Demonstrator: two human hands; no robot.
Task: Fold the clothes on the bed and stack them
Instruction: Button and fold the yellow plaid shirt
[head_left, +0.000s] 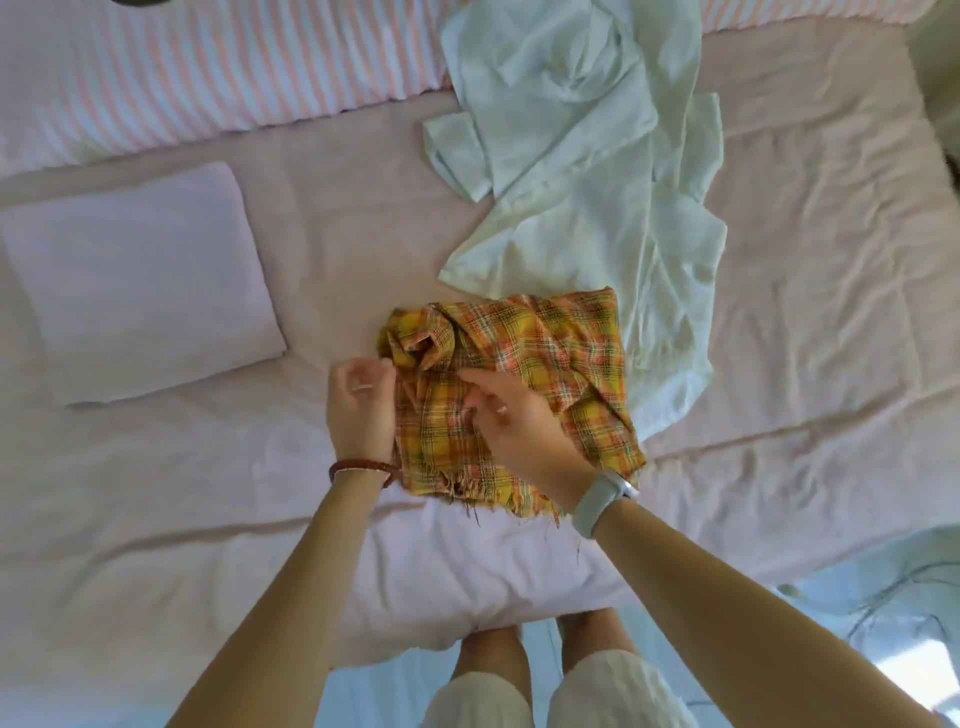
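Observation:
A yellow and orange plaid cloth (545, 364) lies bunched and partly folded in the middle of the bed, its frayed edge toward me. My left hand (358, 405) is at the cloth's left edge with fingers curled, pinching the fabric there. My right hand (509, 415) rests on top of the cloth, fingers bent into its folds. A pale green-white garment (571, 156) lies spread and crumpled beyond the plaid cloth, reaching to the far side of the bed.
The bed has a pink sheet (805, 312). A lilac pillow (140, 280) lies at the left and another pillow (467, 587) sits at the near edge under the cloth. A striped blanket (208, 78) runs along the far side.

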